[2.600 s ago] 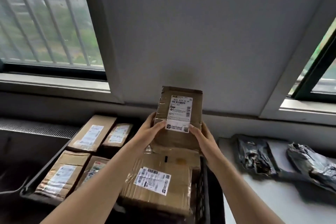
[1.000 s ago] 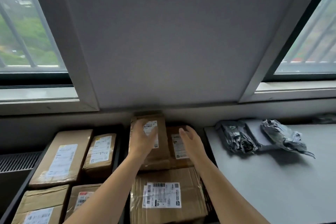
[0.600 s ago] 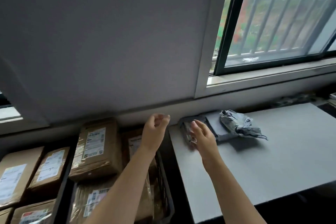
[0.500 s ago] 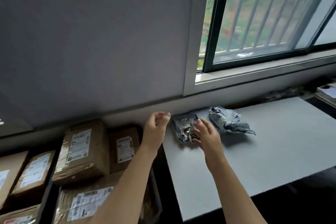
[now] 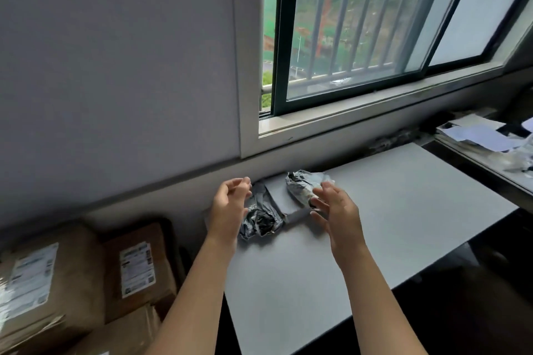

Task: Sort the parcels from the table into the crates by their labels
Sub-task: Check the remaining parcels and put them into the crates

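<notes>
Parcels (image 5: 261, 219) (image 5: 301, 186): 2 crumpled grey plastic bags | hands (image 5: 229, 210) (image 5: 337, 210): both spread, holding nothing

We find the flat grey tabletop (image 5: 389, 225) open across its near and right parts, a wide way in from the front. At its far left corner a crumpled dark grey plastic bag (image 5: 261, 220) and a paler crumpled plastic bag (image 5: 300, 186) lie near each other, the grey wall (image 5: 115, 95) closing off the back. To the left, brown labelled cardboard boxes (image 5: 138, 265) crowd the space.
</notes>
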Action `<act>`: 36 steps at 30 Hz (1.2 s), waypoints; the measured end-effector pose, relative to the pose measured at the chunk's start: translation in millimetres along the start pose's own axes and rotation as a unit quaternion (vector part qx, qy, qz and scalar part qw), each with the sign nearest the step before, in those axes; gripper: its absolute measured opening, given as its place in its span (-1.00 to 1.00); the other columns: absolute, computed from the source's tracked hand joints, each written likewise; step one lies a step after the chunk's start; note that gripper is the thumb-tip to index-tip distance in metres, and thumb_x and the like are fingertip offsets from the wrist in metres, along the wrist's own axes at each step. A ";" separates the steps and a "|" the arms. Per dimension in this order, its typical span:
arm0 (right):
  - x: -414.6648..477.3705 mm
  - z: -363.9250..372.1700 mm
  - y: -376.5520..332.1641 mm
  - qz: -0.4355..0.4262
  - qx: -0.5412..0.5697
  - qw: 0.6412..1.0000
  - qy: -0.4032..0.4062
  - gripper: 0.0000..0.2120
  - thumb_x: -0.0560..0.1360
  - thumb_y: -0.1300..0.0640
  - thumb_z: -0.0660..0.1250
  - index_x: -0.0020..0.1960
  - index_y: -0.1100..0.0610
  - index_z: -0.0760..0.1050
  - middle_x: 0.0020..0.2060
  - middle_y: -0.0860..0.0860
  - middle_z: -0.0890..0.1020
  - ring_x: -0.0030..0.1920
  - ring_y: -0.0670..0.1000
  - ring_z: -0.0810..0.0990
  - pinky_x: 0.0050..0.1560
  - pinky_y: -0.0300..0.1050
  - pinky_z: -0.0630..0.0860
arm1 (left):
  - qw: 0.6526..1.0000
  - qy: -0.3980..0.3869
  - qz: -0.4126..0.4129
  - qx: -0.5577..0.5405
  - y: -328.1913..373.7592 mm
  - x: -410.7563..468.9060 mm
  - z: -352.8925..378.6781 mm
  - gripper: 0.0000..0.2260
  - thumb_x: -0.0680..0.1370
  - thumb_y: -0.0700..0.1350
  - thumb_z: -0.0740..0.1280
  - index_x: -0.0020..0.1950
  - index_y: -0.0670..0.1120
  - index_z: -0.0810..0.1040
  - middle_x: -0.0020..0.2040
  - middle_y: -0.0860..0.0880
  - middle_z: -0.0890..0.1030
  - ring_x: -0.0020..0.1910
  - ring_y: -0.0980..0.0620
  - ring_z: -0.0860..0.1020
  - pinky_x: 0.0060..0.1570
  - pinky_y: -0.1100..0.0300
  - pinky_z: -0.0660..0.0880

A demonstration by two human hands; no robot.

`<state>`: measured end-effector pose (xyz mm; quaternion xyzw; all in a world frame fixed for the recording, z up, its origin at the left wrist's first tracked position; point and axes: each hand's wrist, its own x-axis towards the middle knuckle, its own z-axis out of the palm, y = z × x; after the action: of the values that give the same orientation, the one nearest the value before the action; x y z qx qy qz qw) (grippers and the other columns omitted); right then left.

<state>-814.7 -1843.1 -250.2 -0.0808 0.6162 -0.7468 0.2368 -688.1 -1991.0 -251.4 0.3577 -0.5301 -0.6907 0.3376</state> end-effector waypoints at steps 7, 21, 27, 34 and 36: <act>38.0 2.9 -0.1 0.003 -0.032 0.999 0.030 -0.83 0.65 0.07 0.27 0.16 0.10 0.57 -0.03 -0.02 0.68 -0.04 0.01 0.64 0.05 -0.01 0.51 | 0.994 -0.036 -0.079 -0.069 -28.8 31.1 18.5 -0.89 0.64 -0.04 0.32 0.11 -0.03 0.56 0.07 -0.02 0.67 0.16 -0.01 0.60 0.25 -0.07 0.48; 205.3 -58.4 37.2 0.103 -0.051 0.993 0.024 -0.79 0.67 0.09 0.24 0.21 0.17 0.55 0.02 0.02 0.66 0.04 0.01 0.60 0.03 -0.05 0.53 | 0.985 0.034 -0.155 -0.072 -101.0 112.7 108.4 -0.91 0.65 -0.06 0.31 0.08 -0.05 0.55 0.05 -0.05 0.64 0.04 0.02 0.60 0.06 0.04 0.52; 309.1 -125.7 60.9 0.116 -0.128 0.983 0.054 -0.94 0.64 0.09 0.31 0.02 -0.02 0.56 0.05 0.02 0.66 0.11 0.05 0.63 0.27 0.10 0.55 | 0.976 0.065 -0.209 -0.010 -145.0 155.4 185.2 -0.81 0.62 -0.02 0.35 0.22 0.03 0.50 0.29 0.01 0.53 0.20 0.12 0.54 0.26 -0.08 0.51; 385.0 -137.6 92.2 0.132 -0.240 0.962 -0.019 -0.76 0.59 0.04 0.39 0.22 0.04 0.52 0.16 -0.01 0.61 0.23 0.02 0.57 0.35 0.05 0.49 | 0.966 0.124 -0.218 0.056 -182.3 189.7 224.1 -0.54 0.56 0.01 0.44 0.39 0.09 0.35 0.26 0.11 0.49 0.26 0.09 0.52 0.42 -0.09 0.42; 395.2 -144.9 101.0 0.152 -0.274 0.949 -0.031 -0.67 0.57 0.01 0.40 0.30 0.05 0.50 0.26 0.02 0.57 0.28 0.03 0.53 0.37 0.08 0.47 | 0.964 0.133 -0.217 0.070 -188.5 192.0 229.6 -0.57 0.56 -0.04 0.45 0.35 0.09 0.35 0.27 0.07 0.49 0.23 0.09 0.53 0.41 -0.03 0.43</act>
<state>-1194.5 -1907.4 -447.7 -0.0712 0.7946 -0.5012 0.3351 -999.2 -2001.1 -419.3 0.5756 -0.4367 -0.6551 0.2210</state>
